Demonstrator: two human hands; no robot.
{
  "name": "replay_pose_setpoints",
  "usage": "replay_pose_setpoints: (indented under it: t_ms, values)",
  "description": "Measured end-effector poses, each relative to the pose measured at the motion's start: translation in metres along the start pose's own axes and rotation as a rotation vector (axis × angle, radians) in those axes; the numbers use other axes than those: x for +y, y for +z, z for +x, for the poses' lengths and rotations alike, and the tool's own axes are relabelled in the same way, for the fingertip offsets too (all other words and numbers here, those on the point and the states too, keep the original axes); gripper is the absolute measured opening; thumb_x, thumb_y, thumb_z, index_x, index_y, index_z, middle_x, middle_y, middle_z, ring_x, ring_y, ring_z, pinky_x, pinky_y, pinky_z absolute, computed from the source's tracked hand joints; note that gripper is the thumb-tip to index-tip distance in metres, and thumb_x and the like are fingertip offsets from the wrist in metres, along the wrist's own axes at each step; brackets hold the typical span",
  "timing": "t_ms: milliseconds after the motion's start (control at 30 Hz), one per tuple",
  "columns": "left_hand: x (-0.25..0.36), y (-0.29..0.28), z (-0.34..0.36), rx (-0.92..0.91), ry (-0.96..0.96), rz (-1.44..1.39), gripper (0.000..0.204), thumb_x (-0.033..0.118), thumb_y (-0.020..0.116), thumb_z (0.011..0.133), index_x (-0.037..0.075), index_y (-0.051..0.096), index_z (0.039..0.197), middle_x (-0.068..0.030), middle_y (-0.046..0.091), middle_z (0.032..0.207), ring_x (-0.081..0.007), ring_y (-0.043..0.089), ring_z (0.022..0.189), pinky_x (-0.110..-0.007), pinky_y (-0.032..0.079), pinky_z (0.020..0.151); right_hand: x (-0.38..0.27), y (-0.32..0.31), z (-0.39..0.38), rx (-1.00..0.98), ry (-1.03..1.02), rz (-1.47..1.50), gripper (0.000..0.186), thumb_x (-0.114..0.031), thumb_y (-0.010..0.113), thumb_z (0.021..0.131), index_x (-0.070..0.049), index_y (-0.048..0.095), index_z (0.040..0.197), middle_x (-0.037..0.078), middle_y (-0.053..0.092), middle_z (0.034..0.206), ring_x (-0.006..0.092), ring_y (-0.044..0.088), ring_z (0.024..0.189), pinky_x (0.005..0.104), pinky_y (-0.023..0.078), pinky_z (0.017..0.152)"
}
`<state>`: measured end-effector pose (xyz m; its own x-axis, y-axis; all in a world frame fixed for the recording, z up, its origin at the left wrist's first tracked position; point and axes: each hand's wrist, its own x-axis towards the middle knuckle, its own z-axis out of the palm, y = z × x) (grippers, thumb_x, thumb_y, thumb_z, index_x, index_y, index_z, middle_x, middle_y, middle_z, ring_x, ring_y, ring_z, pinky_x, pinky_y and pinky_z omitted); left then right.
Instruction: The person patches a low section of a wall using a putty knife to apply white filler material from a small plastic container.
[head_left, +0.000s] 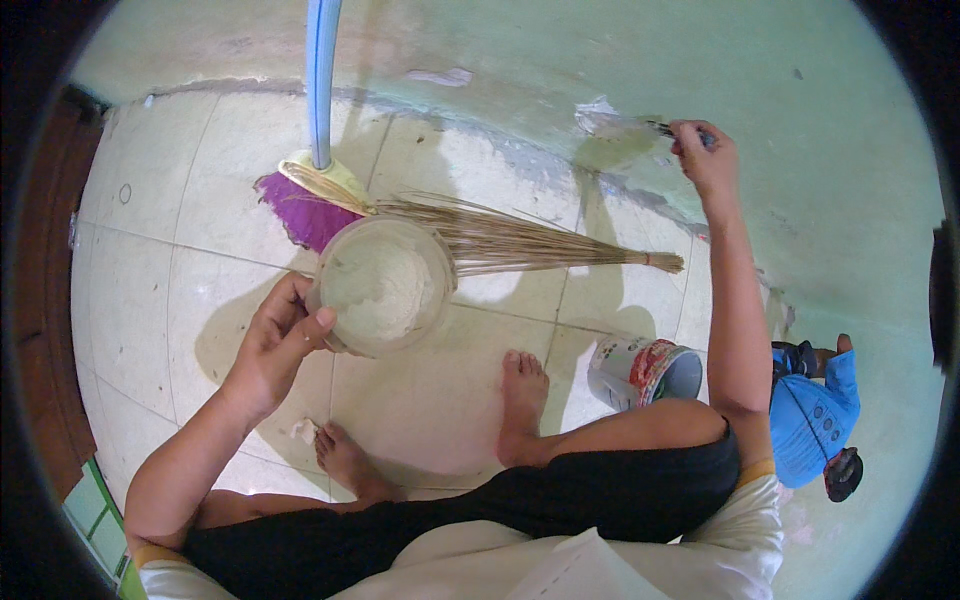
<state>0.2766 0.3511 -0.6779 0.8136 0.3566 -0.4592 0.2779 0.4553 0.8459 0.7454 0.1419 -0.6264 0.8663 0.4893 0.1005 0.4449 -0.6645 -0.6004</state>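
My left hand (275, 335) grips a round, clear plastic tub (385, 350) by its side, thumb over the rim. Inside the tub lies off-white paste (395, 290), smeared along the bottom and walls. At the upper right, my right hand (705, 155) is closed round the dark handle of a putty knife (635, 124). The knife's blade lies at the green wall (800, 170), beside a fresh white smear (597, 106). From this view I cannot tell how much of the blade touches the wall.
A purple-headed broom (310, 210) with a blue handle (320, 80) stands beyond the tub. A stick broom (540, 243) lies on the tiles. By my right knee a printed can (640, 370) lies tipped. A blue, shirt-like figure (815, 415) is at right; brown wooden furniture (45, 300) at left.
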Motion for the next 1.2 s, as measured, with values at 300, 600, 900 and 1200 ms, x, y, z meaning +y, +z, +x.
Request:
replay_pose_setpoints:
  t_ms: [300,600,900,1200]
  values:
    - [0.001,-0.001,0.003,0.032,0.010,-0.023,0.022,0.024,0.061,0.093,0.008,0.047,0.100,-0.0017,0.056,0.094,-0.0110,0.054,0.089,-0.029,0.047,0.079,-0.001,0.011,-0.017,-0.075,0.157,0.276,0.025,-0.026,0.062,0.089,-0.001,0.068,0.089,0.003,0.059,0.068,0.0065,0.046,0.052,0.0222,0.033,0.045]
    - [-0.002,-0.004,0.004,0.020,0.039,-0.025,0.022,0.023,0.061,0.094,0.008,0.048,0.101,-0.0018,0.055,0.091,-0.0096,0.054,0.087,-0.029,0.047,0.077,0.030,0.007,-0.044,0.189,0.155,0.543,0.023,-0.020,0.061,0.089,0.001,0.067,0.096,0.005,0.061,0.070,0.0082,0.049,0.053,0.0233,0.037,0.045]
    - [0.002,0.005,0.003,0.013,-0.018,-0.010,0.020,0.022,0.060,0.094,0.008,0.049,0.102,-0.0017,0.055,0.093,-0.0102,0.055,0.088,-0.029,0.047,0.079,0.052,0.006,-0.056,0.120,0.091,0.423,0.024,-0.018,0.056,0.093,0.002,0.067,0.099,0.006,0.060,0.071,0.0086,0.047,0.053,0.0235,0.035,0.044]
    - [0.004,0.002,-0.003,0.008,-0.009,0.023,0.020,0.023,0.060,0.093,0.011,0.045,0.099,-0.0006,0.055,0.098,-0.0113,0.054,0.093,-0.031,0.048,0.080,0.086,0.038,-0.022,-0.064,0.272,0.715,0.020,-0.018,0.058,0.090,0.000,0.066,0.093,0.006,0.059,0.069,0.0100,0.047,0.052,0.0241,0.035,0.045]
